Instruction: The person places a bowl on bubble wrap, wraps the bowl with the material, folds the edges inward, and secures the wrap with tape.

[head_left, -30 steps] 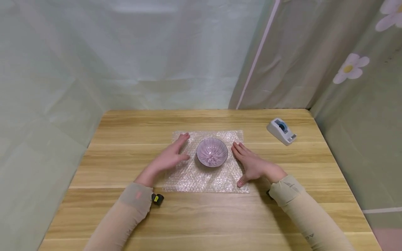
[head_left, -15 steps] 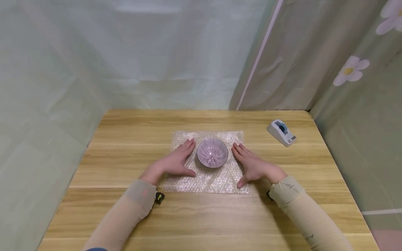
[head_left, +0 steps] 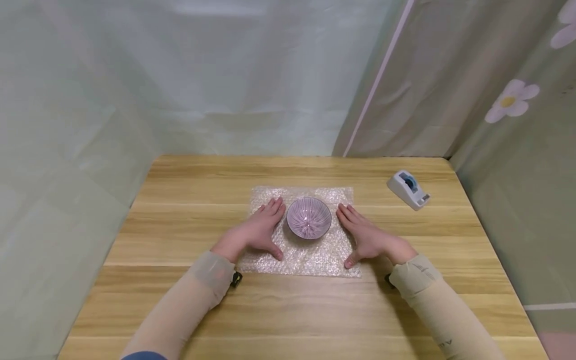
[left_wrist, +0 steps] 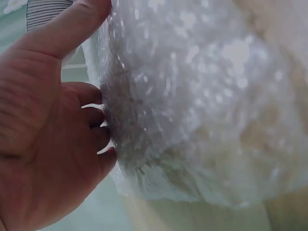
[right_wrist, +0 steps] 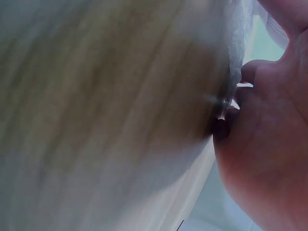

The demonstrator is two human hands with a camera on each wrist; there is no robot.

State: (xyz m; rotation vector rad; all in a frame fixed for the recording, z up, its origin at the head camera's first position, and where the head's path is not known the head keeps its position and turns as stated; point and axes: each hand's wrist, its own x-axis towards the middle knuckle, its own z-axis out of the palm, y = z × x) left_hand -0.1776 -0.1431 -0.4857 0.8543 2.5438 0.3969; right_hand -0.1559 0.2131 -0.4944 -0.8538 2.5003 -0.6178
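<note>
A small bowl [head_left: 309, 218] with purple-and-white radiating stripes and a dark rim stands upright on a sheet of bubble wrap [head_left: 310, 260]. On its left side my left hand [head_left: 261, 230] rests on the wrap, fingers extended and thumb spread toward me. My right hand [head_left: 366, 237] lies over the sheet's right edge, its fingertips a little way from the bowl. In the left wrist view the fingertips [left_wrist: 107, 159] press on the bubble wrap [left_wrist: 192, 96], and part of the striped bowl [left_wrist: 45, 12] shows past the thumb. Neither hand holds anything.
A white tape dispenser [head_left: 408, 190] with a blue core sits at the back right of the wooden table [head_left: 306, 315]. Pale curtains [head_left: 252, 80] hang behind the table and along both sides.
My left hand has come down and moved right and slightly toward me, onto the wrap beside the bowl. The right hand has stayed in place. The head view has shifted slightly.
</note>
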